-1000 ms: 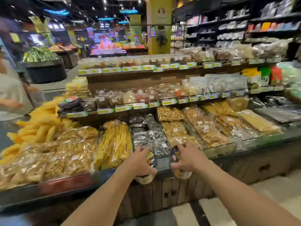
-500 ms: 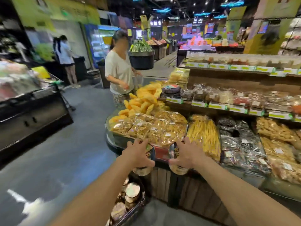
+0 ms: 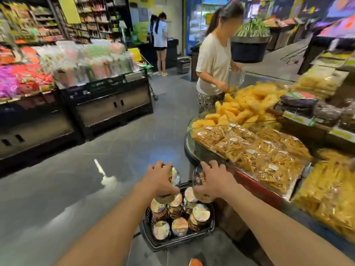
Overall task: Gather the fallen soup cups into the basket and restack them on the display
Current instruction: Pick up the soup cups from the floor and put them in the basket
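Note:
My left hand (image 3: 160, 179) grips a soup cup (image 3: 173, 178) with a shiny foil lid, held above the basket. My right hand (image 3: 213, 178) grips a second soup cup (image 3: 198, 176) with a dark label, next to the first. Below both hands a black plastic basket (image 3: 172, 241) stands on the floor, and several foil-lidded soup cups (image 3: 200, 213) lie packed in it. My fingers hide most of both held cups.
A rounded display counter (image 3: 201, 150) with bagged dried snacks (image 3: 249, 148) stands right of the basket. A person in a beige shirt (image 3: 213, 60) stands at its far end. Dark cabinets with packaged goods (image 3: 107, 104) line the left. Grey floor (image 3: 76, 189) lies between.
The view has swung left and downward from the snack shelves to the aisle. Both hands keep their cups, and the basket on the floor has come fully into sight beneath them.

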A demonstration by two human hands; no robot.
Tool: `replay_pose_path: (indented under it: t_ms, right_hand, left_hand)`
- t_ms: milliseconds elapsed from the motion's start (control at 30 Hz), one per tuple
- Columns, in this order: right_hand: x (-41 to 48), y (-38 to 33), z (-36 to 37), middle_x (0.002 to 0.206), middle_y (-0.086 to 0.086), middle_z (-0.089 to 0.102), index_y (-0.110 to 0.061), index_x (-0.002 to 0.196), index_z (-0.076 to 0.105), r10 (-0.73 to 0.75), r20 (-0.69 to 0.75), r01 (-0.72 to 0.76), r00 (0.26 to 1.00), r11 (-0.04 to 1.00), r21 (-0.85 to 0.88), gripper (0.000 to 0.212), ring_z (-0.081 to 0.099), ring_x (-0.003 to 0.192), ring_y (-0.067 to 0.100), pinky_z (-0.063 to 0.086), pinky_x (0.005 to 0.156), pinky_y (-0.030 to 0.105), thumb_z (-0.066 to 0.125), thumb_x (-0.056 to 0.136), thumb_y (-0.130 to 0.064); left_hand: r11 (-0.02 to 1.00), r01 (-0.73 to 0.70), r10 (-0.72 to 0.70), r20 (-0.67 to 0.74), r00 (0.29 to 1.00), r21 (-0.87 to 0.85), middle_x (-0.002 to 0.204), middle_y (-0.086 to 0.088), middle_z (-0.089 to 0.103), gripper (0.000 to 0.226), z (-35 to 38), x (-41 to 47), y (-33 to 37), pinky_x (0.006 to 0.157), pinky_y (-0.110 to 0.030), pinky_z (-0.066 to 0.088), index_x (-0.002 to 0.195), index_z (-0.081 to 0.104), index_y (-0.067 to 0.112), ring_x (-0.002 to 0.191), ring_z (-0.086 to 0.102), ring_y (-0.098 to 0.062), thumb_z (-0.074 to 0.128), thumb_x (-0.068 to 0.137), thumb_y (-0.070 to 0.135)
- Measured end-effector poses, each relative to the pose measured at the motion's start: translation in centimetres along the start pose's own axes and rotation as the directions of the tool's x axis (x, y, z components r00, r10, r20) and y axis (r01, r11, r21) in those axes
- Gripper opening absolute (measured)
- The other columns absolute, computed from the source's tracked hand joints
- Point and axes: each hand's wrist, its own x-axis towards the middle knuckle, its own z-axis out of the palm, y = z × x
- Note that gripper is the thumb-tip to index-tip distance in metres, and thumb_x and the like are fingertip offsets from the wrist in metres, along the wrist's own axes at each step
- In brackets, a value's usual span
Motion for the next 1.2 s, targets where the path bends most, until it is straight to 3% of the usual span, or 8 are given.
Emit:
replay_pose_path:
  t_ms: [267, 433, 600, 767, 1200]
  right_hand:
    - [9.4, -1.2, 4.9, 0.16, 0.011, 0.024, -0.024, 0.16, 0.016, -0.158, 0.102, 0.161, 0.982, 0.987, -0.025, 0.102, 0.03, 0.143, 0.042, 0.047, 0.106, 0.054, 0.064, 0.082, -0.069]
    - [14.0, -1.4, 8.5, 0.158, 0.01, 0.026, -0.025, 0.159, 0.013, -0.258, 0.099, 0.264, 0.961, 0.963, -0.056, 0.105, 0.034, 0.139, 0.04, 0.05, 0.1, 0.053, 0.066, 0.079, -0.069]
    - [17.5, -1.4, 13.9, 0.166, 0.012, 0.018, -0.025, 0.162, 0.009, -0.284, 0.164, 0.3, 0.945, 0.951, -0.081, 0.111, 0.026, 0.148, 0.041, 0.045, 0.109, 0.056, 0.066, 0.08, -0.073]
    - [21.0, -1.5, 21.3, 0.17, 0.013, 0.003, -0.025, 0.163, -0.002, -0.299, 0.259, 0.332, 0.918, 0.939, -0.091, 0.112, 0.016, 0.151, 0.043, 0.046, 0.105, 0.053, 0.059, 0.083, -0.075]
    - [28.4, -0.6, 41.3, 0.171, 0.01, 0.001, -0.027, 0.164, -0.007, -0.311, 0.309, 0.347, 0.899, 0.935, -0.067, 0.117, 0.01, 0.155, 0.04, 0.038, 0.116, 0.059, 0.066, 0.083, -0.071]
  left_hand:
    - [0.976, 0.196, -0.195, 0.014, 0.981, -0.1, 0.16, -0.006, 0.021, 0.11, 4.8, 4.6, -2.9, 0.114, -0.05, 0.037, 0.162, 0.014, 0.027, 0.143, 0.022, -0.039, 0.072, 0.074, 0.059]
    - [0.945, 0.292, -0.292, 0.022, 0.956, -0.145, 0.162, -0.001, 0.015, 0.115, 9.0, 7.4, -4.1, 0.108, -0.053, 0.043, 0.162, 0.009, 0.031, 0.142, 0.022, -0.035, 0.074, 0.073, 0.062]
    - [0.926, 0.356, -0.353, 0.049, 0.934, -0.127, 0.164, -0.001, 0.012, 0.113, 14.0, 9.8, -5.8, 0.105, -0.055, 0.041, 0.161, 0.008, 0.032, 0.145, 0.019, -0.034, 0.072, 0.073, 0.063]
    - [0.918, 0.376, -0.374, 0.039, 0.927, -0.125, 0.163, -0.002, 0.016, 0.114, 21.1, 12.4, -8.7, 0.109, -0.053, 0.041, 0.161, 0.007, 0.032, 0.144, 0.023, -0.033, 0.066, 0.072, 0.071]
    - [0.94, 0.329, -0.32, 0.105, 0.942, -0.091, 0.166, -0.003, 0.004, 0.117, 41.1, 20.6, -15.5, 0.119, -0.052, 0.032, 0.16, -0.005, 0.032, 0.152, 0.01, -0.033, 0.069, 0.077, 0.068]
